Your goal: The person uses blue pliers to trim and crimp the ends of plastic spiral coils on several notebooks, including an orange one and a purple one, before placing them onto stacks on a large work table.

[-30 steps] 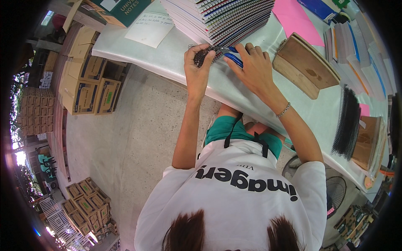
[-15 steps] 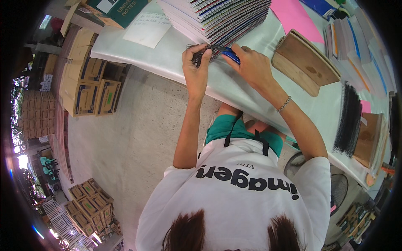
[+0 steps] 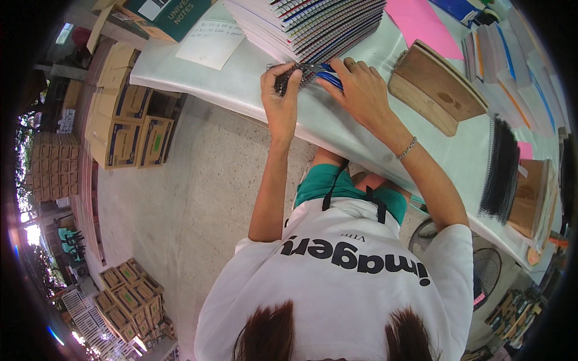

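Note:
My left hand [image 3: 280, 108] is closed around a dark bunch of wire coils [image 3: 282, 85] above the near edge of the table, its thumb pressed against the fingers. In my right hand [image 3: 365, 99] are blue-handled pliers [image 3: 330, 79], their handles somewhat spread. The metal jaws point left and reach the coils beside my left thumb; whether they grip a wire is too small to tell. Just beyond both hands stands a tall stack of spiral notebooks [image 3: 337, 27], with the wire bindings facing me.
Right of my hands sits an L-shaped wooden block [image 3: 442, 90]. Black spiral coils [image 3: 501, 171] lie near the table's right end, below piled paper bundles [image 3: 512, 78]. A pink sheet [image 3: 421, 27] and a handwritten paper [image 3: 211, 43] lie farther back. Cardboard boxes [image 3: 123, 114] stand left.
The pliers' handles have spread wider in my right hand, and its fingers have loosened. My left hand stays almost in place with the coils.

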`<action>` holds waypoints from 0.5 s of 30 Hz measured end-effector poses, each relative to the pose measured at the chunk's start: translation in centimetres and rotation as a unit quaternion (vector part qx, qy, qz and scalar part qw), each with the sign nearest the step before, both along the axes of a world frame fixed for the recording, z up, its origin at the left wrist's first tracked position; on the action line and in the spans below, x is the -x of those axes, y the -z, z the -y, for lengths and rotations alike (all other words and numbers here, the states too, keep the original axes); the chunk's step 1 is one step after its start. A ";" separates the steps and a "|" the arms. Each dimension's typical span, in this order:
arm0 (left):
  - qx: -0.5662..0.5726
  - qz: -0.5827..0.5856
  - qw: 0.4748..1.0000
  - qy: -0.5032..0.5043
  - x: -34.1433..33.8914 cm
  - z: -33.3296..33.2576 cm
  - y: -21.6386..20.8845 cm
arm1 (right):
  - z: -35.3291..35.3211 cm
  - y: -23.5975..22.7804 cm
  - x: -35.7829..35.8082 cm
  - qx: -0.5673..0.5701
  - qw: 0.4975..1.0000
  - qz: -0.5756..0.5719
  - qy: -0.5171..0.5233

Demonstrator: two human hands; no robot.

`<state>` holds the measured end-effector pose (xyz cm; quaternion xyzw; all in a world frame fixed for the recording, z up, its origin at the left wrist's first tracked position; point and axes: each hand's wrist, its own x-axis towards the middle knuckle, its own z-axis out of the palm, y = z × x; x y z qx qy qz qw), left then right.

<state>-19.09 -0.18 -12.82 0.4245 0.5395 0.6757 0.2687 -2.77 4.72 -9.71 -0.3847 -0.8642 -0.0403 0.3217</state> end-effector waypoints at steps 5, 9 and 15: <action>0.001 0.007 1.000 0.010 -0.1 -0.1 -0.1 | -0.3 -0.2 -0.3 0.037 0.999 0.016 -0.007; 0.008 0.001 1.000 0.004 0.0 0.1 -0.1 | 0.3 -1.0 0.2 0.144 0.988 0.047 0.013; 0.010 0.130 0.991 0.016 -0.3 0.3 -0.6 | 0.9 -0.3 -0.1 0.106 0.994 -0.013 0.032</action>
